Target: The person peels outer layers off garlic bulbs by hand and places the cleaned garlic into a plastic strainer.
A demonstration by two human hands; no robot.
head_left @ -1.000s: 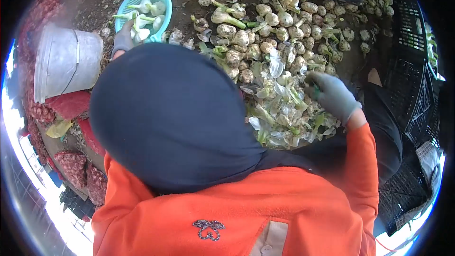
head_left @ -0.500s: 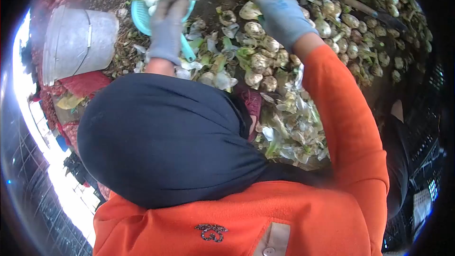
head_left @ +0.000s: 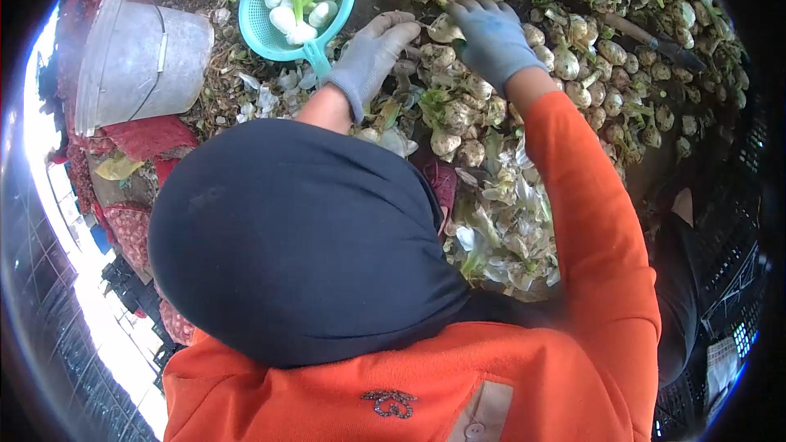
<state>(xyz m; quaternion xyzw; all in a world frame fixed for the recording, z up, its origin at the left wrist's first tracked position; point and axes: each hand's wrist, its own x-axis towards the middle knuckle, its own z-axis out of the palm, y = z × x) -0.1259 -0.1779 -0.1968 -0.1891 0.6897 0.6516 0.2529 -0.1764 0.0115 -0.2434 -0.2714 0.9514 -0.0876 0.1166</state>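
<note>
My right hand (head_left: pixel 493 42), in a grey-blue glove, bends over the garlic heap with a dirty garlic bulb (head_left: pixel 444 29) between its thumb and fingers. Close by on the left, my gloved left hand (head_left: pixel 372 56) reaches towards that bulb with fingers stretched out and nothing visible in them. Its wrist is near the handle of a turquoise plastic strainer (head_left: pixel 247 12). Several peeled white garlic bulbs (head_left: pixel 296 20) with green stems lie inside the strainer. Unpeeled garlic bulbs (head_left: pixel 450 110) are piled below and to the right of my right hand.
A whitish bucket (head_left: pixel 135 65) stands at the left beside red mesh sacks (head_left: pixel 151 141). Peeled skins (head_left: pixel 508 225) litter the ground by a dark red shoe (head_left: pixel 442 184). A long-handled tool (head_left: pixel 675 55) lies among bulbs at right. Black crates (head_left: pixel 729 278) line the right edge.
My left hand has moved from over the strainer, rightwards and down towards my right hand. More peeled bulbs now show in the strainer. My right hand has barely moved; the view has shifted slightly.
</note>
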